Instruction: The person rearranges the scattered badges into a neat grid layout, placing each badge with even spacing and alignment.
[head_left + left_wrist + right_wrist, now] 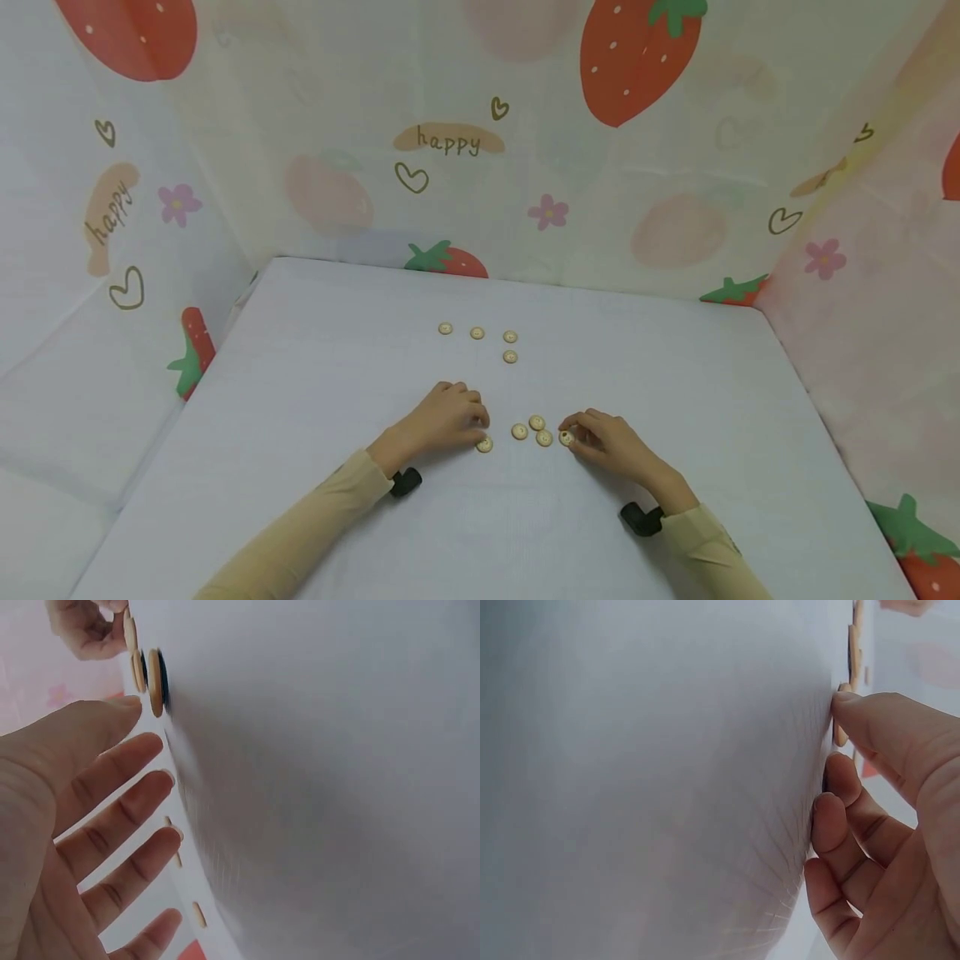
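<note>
Small round wooden-looking buttons lie on the white tabletop. My left hand point(447, 417) hovers low with fingers relaxed and spread; its thumb tip comes close to the leftmost button point(484, 445) of the near group. In the left wrist view that button point(155, 682) stands just beyond the thumb, and no finger wraps it. On the other side, my right hand point(611, 442) has thumb and forefinger around the rightmost button point(566, 437), pinching it at the table surface. The right wrist view shows this button point(841, 735) partly hidden behind the thumb, with the other fingers curled against the cloth.
Between the hands lie three more buttons point(537, 423) close together. Farther back, three buttons form a row, with another button point(510, 357) below the row's right end. The white table point(337, 325) is bounded by strawberry-print cloth walls point(450, 208). Each wrist wears a black camera point(641, 518).
</note>
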{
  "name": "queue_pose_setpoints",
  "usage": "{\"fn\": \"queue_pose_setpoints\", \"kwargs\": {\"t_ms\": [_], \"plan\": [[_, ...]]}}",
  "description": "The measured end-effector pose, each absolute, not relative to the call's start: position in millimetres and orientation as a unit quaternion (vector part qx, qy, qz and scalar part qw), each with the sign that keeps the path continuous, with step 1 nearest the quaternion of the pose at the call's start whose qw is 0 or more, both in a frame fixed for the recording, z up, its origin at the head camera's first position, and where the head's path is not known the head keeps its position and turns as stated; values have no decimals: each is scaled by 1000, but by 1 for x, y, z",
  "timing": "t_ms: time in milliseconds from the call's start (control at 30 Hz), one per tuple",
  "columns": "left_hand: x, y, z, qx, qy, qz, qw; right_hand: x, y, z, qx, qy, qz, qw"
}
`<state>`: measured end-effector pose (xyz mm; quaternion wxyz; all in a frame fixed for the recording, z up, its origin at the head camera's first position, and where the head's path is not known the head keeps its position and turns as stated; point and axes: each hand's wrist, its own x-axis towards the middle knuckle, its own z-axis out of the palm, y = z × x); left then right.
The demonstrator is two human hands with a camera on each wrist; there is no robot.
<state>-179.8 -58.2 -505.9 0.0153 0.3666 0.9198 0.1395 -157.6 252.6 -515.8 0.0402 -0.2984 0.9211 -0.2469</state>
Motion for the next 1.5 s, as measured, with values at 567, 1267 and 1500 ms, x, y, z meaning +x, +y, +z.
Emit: {"fn": "queue_pose_setpoints", "kwargs": {"t_ms": [567,1267,1500], "plan": [[-165,-58,-506,348,928,135,-16,-158,252,-515,-300,921,-245,33],[-161,-55,-504,368,921,122,-47,-159,252,-516,-298,923,-239,38],[-164,-55,-505,385,916,96,-62,-159,252,-517,-304,922,-237,34]]}}
